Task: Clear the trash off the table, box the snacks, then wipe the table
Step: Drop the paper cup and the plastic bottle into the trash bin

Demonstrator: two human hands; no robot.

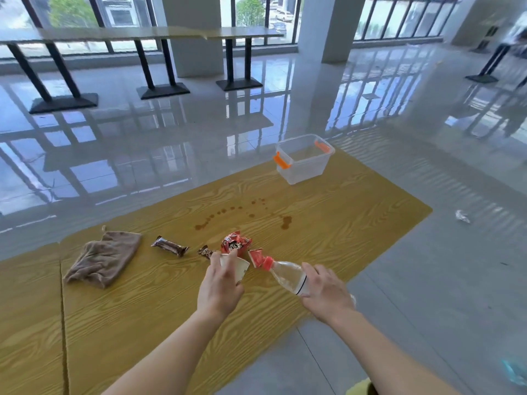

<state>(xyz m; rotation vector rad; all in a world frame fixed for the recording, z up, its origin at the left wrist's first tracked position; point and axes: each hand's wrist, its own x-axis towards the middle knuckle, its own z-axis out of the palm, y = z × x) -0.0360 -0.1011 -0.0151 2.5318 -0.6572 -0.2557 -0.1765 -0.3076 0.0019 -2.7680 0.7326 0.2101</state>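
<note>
My left hand (pixel 219 286) grips a white paper cup (pixel 239 267) just above the wooden table (pixel 142 309). My right hand (pixel 325 292) holds a clear plastic bottle (pixel 288 275) with a red cap, tilted with the cap pointing left. Behind the cup lie a red snack bag (pixel 235 243) and a small red packet (pixel 256 258). Two dark brown snack bars (pixel 169 246) (pixel 205 252) lie to the left. A brown cloth (pixel 104 258) sits crumpled further left. A clear plastic box (pixel 303 158) with orange handles stands open at the table's far end. Brown spill drops (pixel 242 215) mark the middle.
The table's right edge runs diagonally close to my right hand, with glossy tiled floor beyond. A crumpled white scrap (pixel 462 216) lies on the floor to the right. Long tables with black bases (pixel 162 89) stand by the windows far behind.
</note>
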